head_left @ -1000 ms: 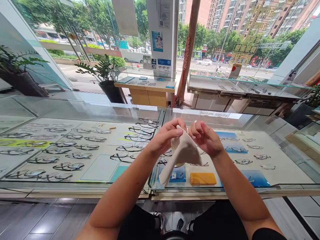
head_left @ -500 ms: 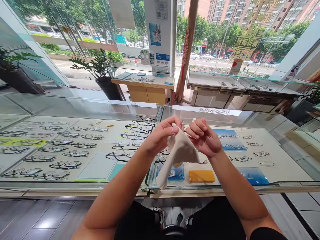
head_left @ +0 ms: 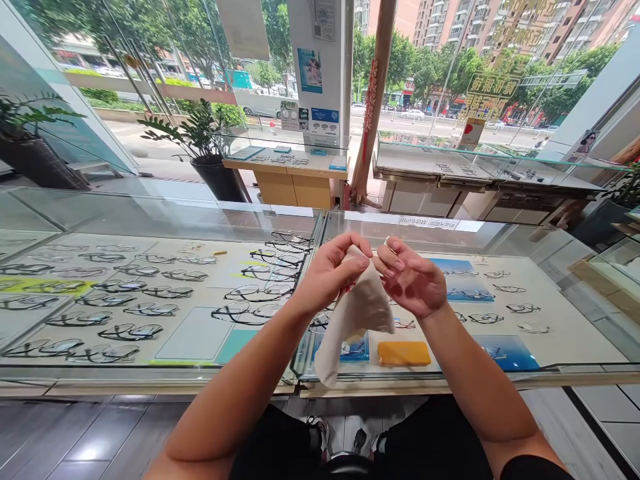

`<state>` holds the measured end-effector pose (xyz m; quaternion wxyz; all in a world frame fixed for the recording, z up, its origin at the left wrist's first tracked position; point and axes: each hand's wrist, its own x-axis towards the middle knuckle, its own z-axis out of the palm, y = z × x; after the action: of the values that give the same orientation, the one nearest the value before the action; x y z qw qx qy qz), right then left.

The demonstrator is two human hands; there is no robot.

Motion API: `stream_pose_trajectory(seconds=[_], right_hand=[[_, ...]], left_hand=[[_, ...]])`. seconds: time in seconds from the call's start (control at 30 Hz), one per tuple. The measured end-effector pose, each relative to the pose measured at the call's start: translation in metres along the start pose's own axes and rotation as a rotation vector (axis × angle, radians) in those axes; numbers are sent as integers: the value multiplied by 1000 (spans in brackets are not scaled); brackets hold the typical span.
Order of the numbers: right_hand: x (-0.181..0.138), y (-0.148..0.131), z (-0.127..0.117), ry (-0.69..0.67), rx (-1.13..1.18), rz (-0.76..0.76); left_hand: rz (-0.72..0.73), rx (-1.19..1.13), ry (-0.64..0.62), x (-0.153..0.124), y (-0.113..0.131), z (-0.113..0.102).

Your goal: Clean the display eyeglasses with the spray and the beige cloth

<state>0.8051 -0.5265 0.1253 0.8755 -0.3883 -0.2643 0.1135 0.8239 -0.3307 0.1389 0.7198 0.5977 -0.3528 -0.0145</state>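
Above the glass counter, my left hand is closed on a beige cloth, thumb pressed over its upper edge. The cloth drapes down in two folds, the longer one reaching toward the counter's front edge. A small red patch shows by the fingers; I cannot tell what it belongs to. My right hand is just to the right of the cloth, thumb and index finger pinched beside its top. A small white bit shows at those fingertips, too small to name. The other right fingers are curled loosely.
Beneath the hands is a glass display case with rows of eyeglasses. An orange case lies near its front, right of a blue tray. Farther off stand a potted plant and a wooden cabinet.
The left hand has turned so its thumb lies farther over the cloth, which hangs slightly lower. The right fingers have loosened a little and stay close to the cloth.
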Motion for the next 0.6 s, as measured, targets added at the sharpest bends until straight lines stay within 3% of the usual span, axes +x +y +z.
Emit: stream_pose_trajectory(seconds=[0.1,0.23,0.33,0.6], right_hand=[[-2,0,1,-13,72,26],[-2,3,3,17,68,17],[-3,5,4,75,-12,-22],[-6,9,4,200,-368,-285]], left_hand=[[219,319,109,-8,4,11],[465,511,108,-15,4,25],[631,647,188,-14,1,29],[662,806,299,-12,-4,26]])
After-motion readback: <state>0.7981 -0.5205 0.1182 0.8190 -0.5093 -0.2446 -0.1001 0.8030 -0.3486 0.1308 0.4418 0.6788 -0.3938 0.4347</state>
